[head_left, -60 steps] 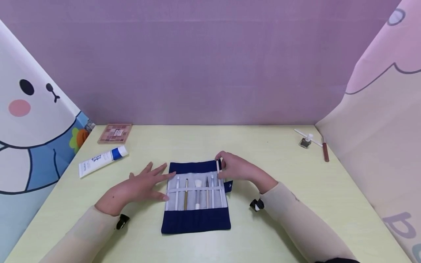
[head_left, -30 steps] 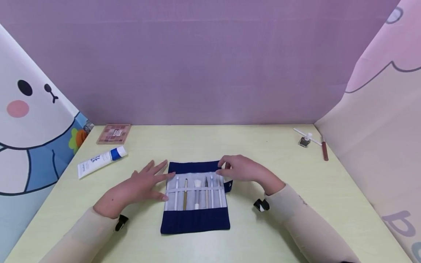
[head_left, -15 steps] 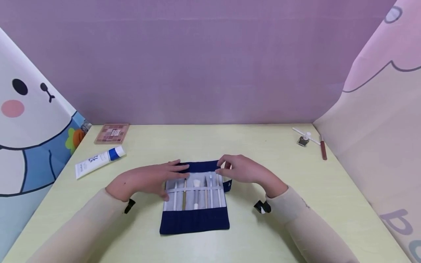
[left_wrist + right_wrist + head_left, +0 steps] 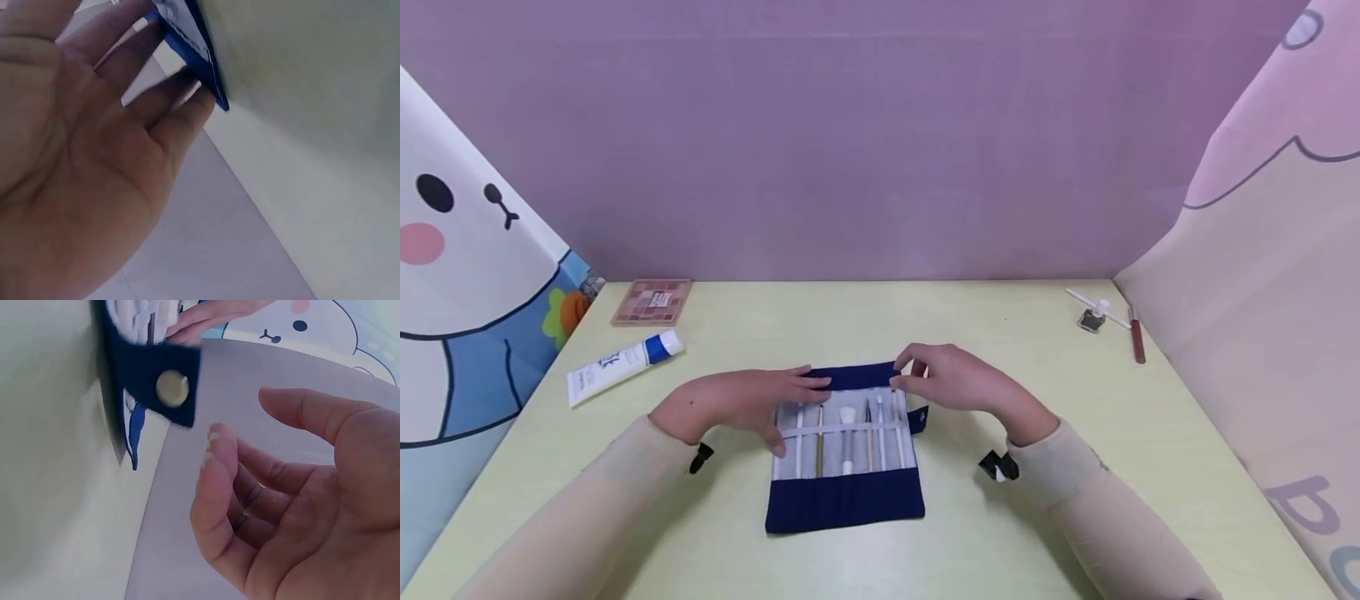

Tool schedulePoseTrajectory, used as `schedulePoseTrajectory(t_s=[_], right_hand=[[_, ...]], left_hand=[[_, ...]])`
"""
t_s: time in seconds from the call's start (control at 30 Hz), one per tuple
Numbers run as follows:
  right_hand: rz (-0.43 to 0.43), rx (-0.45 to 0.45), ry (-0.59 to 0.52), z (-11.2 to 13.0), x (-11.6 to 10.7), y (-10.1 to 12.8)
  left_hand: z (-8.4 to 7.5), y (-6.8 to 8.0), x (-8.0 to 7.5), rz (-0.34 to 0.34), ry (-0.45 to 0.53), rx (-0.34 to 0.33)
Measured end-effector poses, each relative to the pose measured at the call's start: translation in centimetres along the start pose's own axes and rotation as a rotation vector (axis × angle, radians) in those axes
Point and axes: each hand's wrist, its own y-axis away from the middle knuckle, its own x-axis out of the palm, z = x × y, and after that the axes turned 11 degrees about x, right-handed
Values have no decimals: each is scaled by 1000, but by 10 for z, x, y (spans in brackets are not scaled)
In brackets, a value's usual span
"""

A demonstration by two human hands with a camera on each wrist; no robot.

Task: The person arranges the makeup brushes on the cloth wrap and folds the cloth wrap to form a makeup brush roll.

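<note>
A navy brush roll [image 4: 844, 502] with a grey lining lies unrolled on the table, holding several slim brushes under its elastic band. Among them are a fluffy white-tipped brush [image 4: 847, 433] and a gold-handled brush [image 4: 820, 442]. My left hand [image 4: 745, 404] lies with extended fingers over the roll's upper left corner, its thumb at the left edge. By the upper right corner, my right hand [image 4: 955, 377] hovers with bent fingers. The right wrist view shows its thumb and fingers apart with nothing between them, beside the snap strap [image 4: 172, 388].
A white and blue squeeze tube [image 4: 621, 367] and a checkered makeup palette [image 4: 652, 302] lie at the back left. Toward the back right are a small bottle [image 4: 1092, 320], a white stick [image 4: 1082, 298] and a brown-handled tool [image 4: 1137, 340]. Fabric walls enclose the table.
My right hand has let go of a slim white brush, which now sits lower at the roll's right end. My left hand has moved right, onto the upper left corner.
</note>
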Motion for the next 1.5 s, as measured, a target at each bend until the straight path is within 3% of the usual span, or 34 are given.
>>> schedulePoseTrajectory(t_s=[0.17, 0.47, 0.77, 1.1, 1.33, 1.5], right_hand=[[-40, -8, -13, 4, -2, 0], [-125, -65, -25, 17, 12, 3], [-122, -173, 166, 42, 46, 16], [-36, -163, 413, 61, 74, 27], [-132, -195, 584, 61, 85, 33], [-159, -211, 614, 56, 87, 35]], left_hand=[[-1, 2, 3, -76, 16, -39], [-10, -1, 7, -202, 83, -176], [-25, 1, 6, -295, 13, -240], [-39, -5, 15, -306, -34, -352], [-47, -7, 24, -303, -110, -418], [-50, -6, 28, -323, -150, -421]])
